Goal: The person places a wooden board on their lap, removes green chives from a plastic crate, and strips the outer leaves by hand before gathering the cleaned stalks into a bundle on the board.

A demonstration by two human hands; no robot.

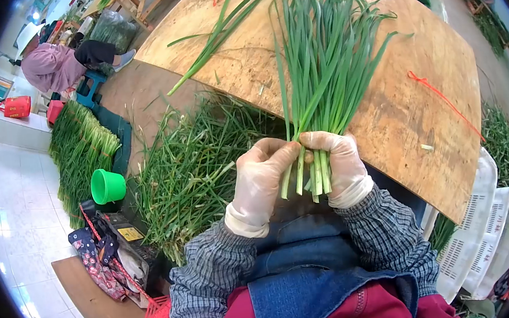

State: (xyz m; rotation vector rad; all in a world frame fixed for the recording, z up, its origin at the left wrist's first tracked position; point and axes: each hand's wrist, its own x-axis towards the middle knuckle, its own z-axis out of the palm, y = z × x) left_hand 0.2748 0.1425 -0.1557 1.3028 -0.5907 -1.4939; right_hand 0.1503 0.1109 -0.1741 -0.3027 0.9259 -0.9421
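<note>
A bunch of long green garlic chives (331,59) lies on the wooden table, its pale cut ends reaching over the near edge toward me. My right hand (335,157), in a thin clear glove, is closed around the stems near their ends. My left hand (262,179), gloved the same way, pinches a stem at the bunch's left side, thumb and forefinger pressed together beside the right thumb. A few loose chive leaves (213,46) rest on the table to the left of the bunch. A red tie (445,104) lies on the table to the right.
A big heap of loose greens (188,171) is left of the table (444,159). Beyond it are a green bucket (108,186) and tied bundles (81,145). A person (55,65) sits at the upper left. White printed sacks (479,235) lie at the right.
</note>
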